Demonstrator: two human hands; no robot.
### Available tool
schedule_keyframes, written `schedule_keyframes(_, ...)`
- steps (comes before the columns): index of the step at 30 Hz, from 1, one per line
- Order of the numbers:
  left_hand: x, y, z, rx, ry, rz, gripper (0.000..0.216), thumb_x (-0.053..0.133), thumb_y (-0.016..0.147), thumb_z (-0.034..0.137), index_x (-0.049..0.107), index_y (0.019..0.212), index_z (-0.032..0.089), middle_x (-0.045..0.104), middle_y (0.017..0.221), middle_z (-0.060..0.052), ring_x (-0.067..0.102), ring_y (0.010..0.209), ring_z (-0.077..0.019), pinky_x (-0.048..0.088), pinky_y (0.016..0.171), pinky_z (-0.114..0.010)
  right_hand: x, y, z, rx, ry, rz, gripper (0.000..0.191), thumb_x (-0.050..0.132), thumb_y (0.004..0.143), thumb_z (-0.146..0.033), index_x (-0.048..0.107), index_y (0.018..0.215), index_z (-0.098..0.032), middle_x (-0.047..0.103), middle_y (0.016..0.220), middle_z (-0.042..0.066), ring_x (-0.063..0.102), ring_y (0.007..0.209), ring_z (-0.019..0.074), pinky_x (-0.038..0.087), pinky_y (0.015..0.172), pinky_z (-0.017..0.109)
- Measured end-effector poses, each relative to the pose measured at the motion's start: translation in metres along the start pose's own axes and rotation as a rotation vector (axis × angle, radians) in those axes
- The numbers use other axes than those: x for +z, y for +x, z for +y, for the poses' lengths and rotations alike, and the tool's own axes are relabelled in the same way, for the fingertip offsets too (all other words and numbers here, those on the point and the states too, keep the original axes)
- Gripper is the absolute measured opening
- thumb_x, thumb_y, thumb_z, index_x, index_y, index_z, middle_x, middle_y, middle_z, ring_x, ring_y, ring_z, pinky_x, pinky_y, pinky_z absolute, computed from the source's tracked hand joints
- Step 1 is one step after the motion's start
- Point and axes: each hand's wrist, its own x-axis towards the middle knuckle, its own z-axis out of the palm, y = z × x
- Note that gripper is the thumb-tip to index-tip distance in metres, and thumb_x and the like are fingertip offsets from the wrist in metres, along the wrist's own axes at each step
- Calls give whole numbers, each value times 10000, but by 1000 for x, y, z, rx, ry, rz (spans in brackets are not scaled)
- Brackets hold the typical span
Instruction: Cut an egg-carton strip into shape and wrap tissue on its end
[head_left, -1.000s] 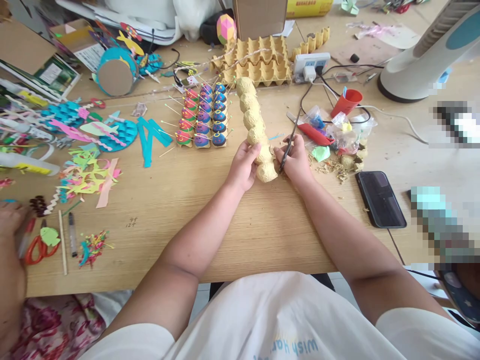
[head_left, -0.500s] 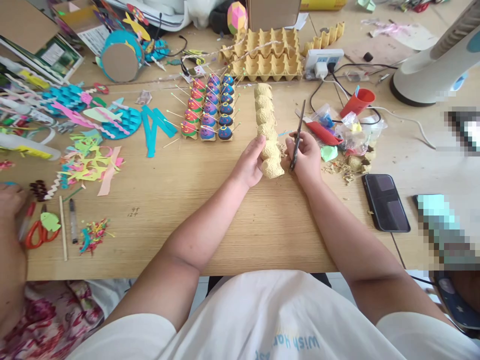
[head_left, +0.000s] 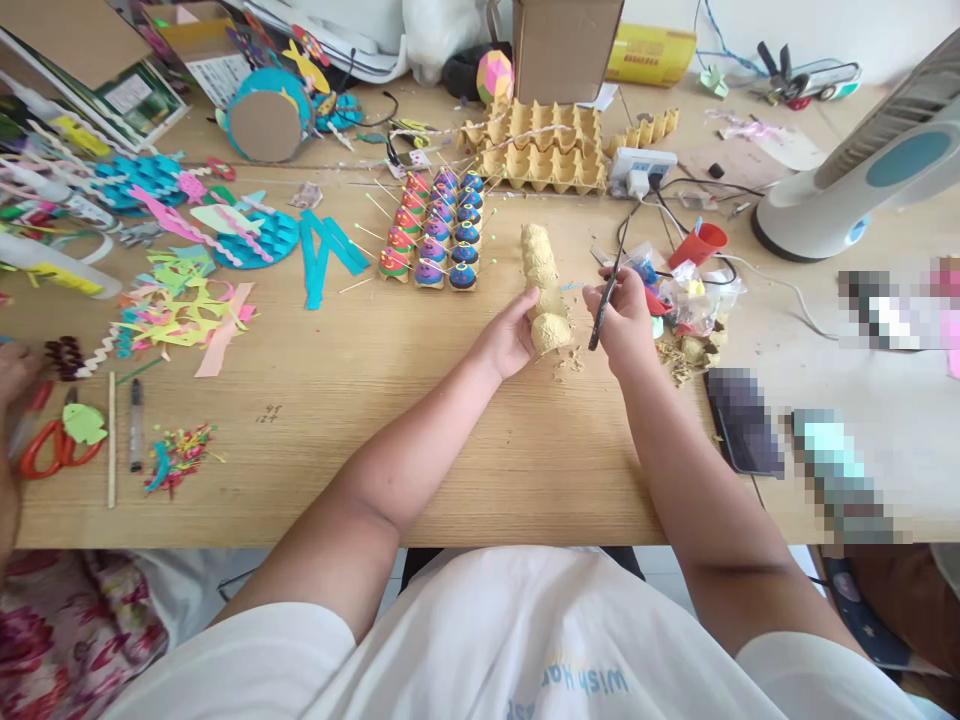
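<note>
In my left hand (head_left: pixel 511 335) is a tan strip cut from a pulp egg carton (head_left: pixel 541 262), with a row of bumps along it. My thumb presses its left side and the strip tilts, its near end hanging over the table. To the right, my right hand (head_left: pixel 626 315) is closed round a dark, slim tool with a tapering pointed end (head_left: pixel 609 300); its exact kind is not clear. The tool stands apart from the strip. Small tan scraps (head_left: pixel 568 362) lie beneath and between the hands.
Painted egg-carton rows with pins (head_left: pixel 431 230) stand behind left. Uncut egg trays (head_left: pixel 544 150) lie at the back, beside a power strip (head_left: pixel 641 165). A red cup (head_left: pixel 701 243), plastic bags and a phone (head_left: pixel 742 420) are right. Scissors (head_left: pixel 56 445) and paper scraps lie left.
The egg-carton strip has been tipped and turned, so it looks shorter and its near end faces me more. My right hand and the dark tool have moved slightly away from it. The view has shifted.
</note>
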Motion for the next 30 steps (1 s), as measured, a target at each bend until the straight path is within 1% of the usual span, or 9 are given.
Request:
schedule_keyframes(3, 0, 1, 1, -34, -42, 19, 260, 603, 1077, 367, 796, 1092, 194, 858, 963, -43, 821, 890, -188, 626, 887, -300, -12, -9, -12, -35, -78, -84, 431, 716, 964, -636, 580, 1209, -309, 536, 833, -29, 545, 714, 167, 487, 625, 325)
schedule_keyframes(8, 0, 0, 2, -16, -38, -40, 300, 562, 1101, 376, 800, 1096, 194, 861, 963, -39, 818, 838, -173, 644, 836, -281, -28, -42, -15, -265, -362, -100, 421, 752, 937, -528, 574, 1231, -284, 643, 949, 19, 603, 813, 213, 550, 752, 415)
schedule_keyframes(10, 0, -1, 2, 5, -4, -57, 308, 564, 1100, 388, 800, 1108, 190, 861, 978, -45, 818, 857, -180, 647, 842, -288, -32, -49, -12, -366, -463, -121, 404, 736, 944, -517, 586, 1223, -267, 675, 980, 51, 627, 856, 243, 557, 789, 445)
schedule_keyframes(14, 0, -1, 2, 33, 72, -18, 339, 573, 1098, 439, 799, 1114, 187, 854, 967, -53, 819, 903, -209, 638, 872, -314, -37, -50, -12, -572, -642, -224, 392, 717, 956, -489, 621, 1244, -240, 715, 1028, 98, 662, 965, 300, 550, 870, 475)
schedule_keyframes(17, 0, -2, 3, 31, 96, -1, 367, 552, 1108, 462, 792, 1162, 190, 857, 1032, -56, 821, 1002, -224, 634, 952, -333, -38, -50, -15, -659, -743, -245, 382, 697, 965, -460, 638, 1261, -226, 712, 1025, 102, 654, 995, 313, 526, 873, 463)
schedule_keyframes(19, 0, -3, 3, 6, 101, 3, 393, 545, 1109, 490, 784, 1198, 190, 858, 1080, -64, 820, 1058, -233, 630, 1003, -348, -37, -51, -17, -674, -791, -243, 403, 694, 960, -457, 646, 1283, -220, 703, 1034, 105, 642, 1025, 325, 514, 884, 466)
schedule_keyframes(21, 1, -4, 3, -14, 92, 12, 435, 553, 1102, 539, 775, 1242, 192, 858, 1072, -67, 825, 1053, -238, 635, 1014, -356, -37, -53, -16, -657, -823, -245, 453, 702, 942, -482, 648, 1310, -222, 691, 1077, 116, 625, 1082, 348, 511, 932, 494)
schedule_keyframes(26, 5, -6, 4, -56, 65, 35, 503, 537, 1098, 599, 772, 1273, 190, 856, 1016, -73, 839, 968, -245, 661, 936, -352, -34, -55, -14, -578, -828, -223, 532, 704, 929, -590, 649, 1323, -238, 654, 1147, 135, 600, 1124, 374, 507, 1019, 563)
schedule_keyframes(30, 11, -9, 6, -65, 53, 76, 524, 516, 1103, 611, 769, 1289, 192, 850, 977, -72, 834, 1008, -267, 664, 916, -365, -33, -54, -14, -510, -832, -237, 579, 684, 940, -666, 647, 1340, -249, 641, 1173, 144, 595, 1148, 391, 499, 1054, 603)
